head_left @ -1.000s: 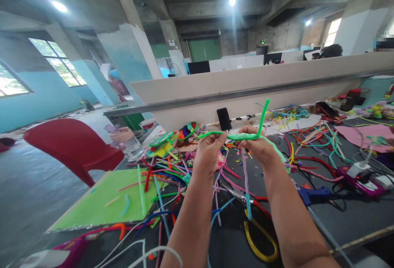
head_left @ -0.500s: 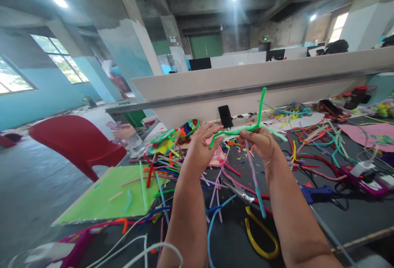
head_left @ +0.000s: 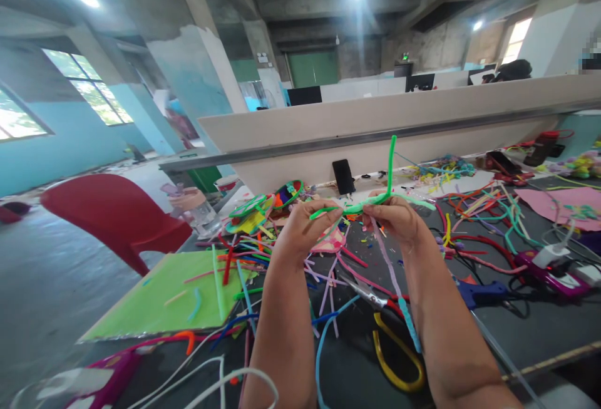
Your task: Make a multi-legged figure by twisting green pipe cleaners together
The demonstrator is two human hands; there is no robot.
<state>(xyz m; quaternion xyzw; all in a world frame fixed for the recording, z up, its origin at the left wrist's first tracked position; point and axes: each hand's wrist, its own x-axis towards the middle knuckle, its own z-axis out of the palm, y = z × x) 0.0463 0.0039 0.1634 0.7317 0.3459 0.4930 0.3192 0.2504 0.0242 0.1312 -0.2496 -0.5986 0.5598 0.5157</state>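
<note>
Both hands are raised above a dark table (head_left: 516,334) strewn with pipe cleaners. My left hand (head_left: 300,230) pinches the left end of a bright green pipe cleaner (head_left: 370,199). My right hand (head_left: 397,218) is closed on the same green pipe cleaner near its middle, where one end rises straight up and a paler green strand trails right. A thin lilac and blue pipe cleaner (head_left: 394,284) hangs down from my right hand.
Loose pipe cleaners of many colours cover the table. A green sheet (head_left: 159,299) lies at the left, a yellow loop (head_left: 394,365) near my right forearm, a blue glue gun (head_left: 483,293) and a power strip (head_left: 554,271) at the right. A red chair (head_left: 113,218) stands left, a white partition (head_left: 375,127) behind, with a phone (head_left: 344,176) against it.
My left hand's fingers have closed from spread to a pinch on the green pipe cleaner's left end. The upright green end has swung more vertical. The hanging lilac strand has shifted slightly right.
</note>
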